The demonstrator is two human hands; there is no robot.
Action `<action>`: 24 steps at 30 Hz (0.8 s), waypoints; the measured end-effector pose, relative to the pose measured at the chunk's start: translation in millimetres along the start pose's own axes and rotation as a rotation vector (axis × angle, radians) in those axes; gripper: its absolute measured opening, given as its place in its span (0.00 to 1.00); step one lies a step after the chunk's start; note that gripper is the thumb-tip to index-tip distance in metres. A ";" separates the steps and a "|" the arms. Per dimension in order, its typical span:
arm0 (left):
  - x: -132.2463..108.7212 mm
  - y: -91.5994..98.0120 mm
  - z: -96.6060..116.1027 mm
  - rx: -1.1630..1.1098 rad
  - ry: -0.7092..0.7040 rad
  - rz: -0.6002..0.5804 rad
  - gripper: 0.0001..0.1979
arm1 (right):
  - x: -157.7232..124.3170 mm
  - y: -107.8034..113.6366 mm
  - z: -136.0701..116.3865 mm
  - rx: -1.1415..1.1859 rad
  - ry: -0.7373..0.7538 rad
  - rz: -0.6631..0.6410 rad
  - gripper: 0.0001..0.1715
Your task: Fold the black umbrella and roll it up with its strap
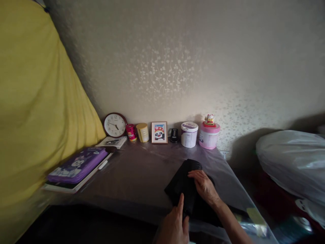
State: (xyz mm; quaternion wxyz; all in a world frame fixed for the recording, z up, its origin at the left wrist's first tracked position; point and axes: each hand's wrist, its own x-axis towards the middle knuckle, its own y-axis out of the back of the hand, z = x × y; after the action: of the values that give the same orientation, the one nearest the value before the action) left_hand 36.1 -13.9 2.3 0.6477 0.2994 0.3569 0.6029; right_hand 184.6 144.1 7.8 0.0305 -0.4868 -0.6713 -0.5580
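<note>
A piece of black cloth (181,184) lies bunched and partly folded at the front right of the table, with a darker stretch of it running under my right forearm. My left hand (175,220) is at its near edge, index finger stretched along the cloth and thumb apart, with black fabric between them. Its other fingers are hidden from view. My right hand (203,184) rests on top of the cloth from the right, its fingers extended and lying over the fabric. What the cloth is exactly cannot be made out.
Along the wall stand a clock (115,125), a pink can (131,132), a yellow can (143,132), a framed panda picture (159,132) and two tubs (189,135). A purple case (78,164) lies on books at left, beside a yellow curtain (45,95). A plastic-wrapped bundle (291,162) is at right.
</note>
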 end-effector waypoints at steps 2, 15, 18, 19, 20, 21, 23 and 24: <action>0.1 -0.6 -1.0 0.007 -0.005 0.007 0.31 | 1.3 -5.8 -1.9 -0.008 -0.004 -0.031 0.23; -0.4 -7.4 -6.7 0.038 -0.018 0.056 0.29 | -63.1 37.1 31.6 -0.010 -0.807 0.219 0.16; 0.3 -7.2 -9.5 -0.019 -0.018 0.062 0.29 | -71.1 38.7 25.7 -0.003 -0.810 0.204 0.16; 0.5 -6.0 -10.3 -0.046 -0.019 0.060 0.29 | -69.2 37.8 23.0 0.006 -0.784 0.198 0.16; 0.7 -4.1 -11.1 -0.076 -0.018 0.061 0.29 | -65.7 36.3 20.4 0.014 -0.744 0.190 0.16; 0.9 -1.7 -11.8 -0.114 -0.015 0.060 0.29 | -61.3 34.4 18.2 0.018 -0.694 0.180 0.17; 1.3 4.2 -13.2 -0.217 0.011 0.027 0.29 | -52.8 29.6 15.0 0.016 -0.573 0.154 0.17; 1.6 7.5 -13.8 -0.286 0.033 -0.007 0.29 | -50.1 27.0 14.1 0.014 -0.513 0.138 0.17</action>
State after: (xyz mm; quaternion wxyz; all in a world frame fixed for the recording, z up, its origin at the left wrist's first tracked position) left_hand 20.6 -12.2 0.5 0.6798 0.1928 0.2791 0.6502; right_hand 236.5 121.4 -7.3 -0.0991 -0.6568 -0.6260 -0.4084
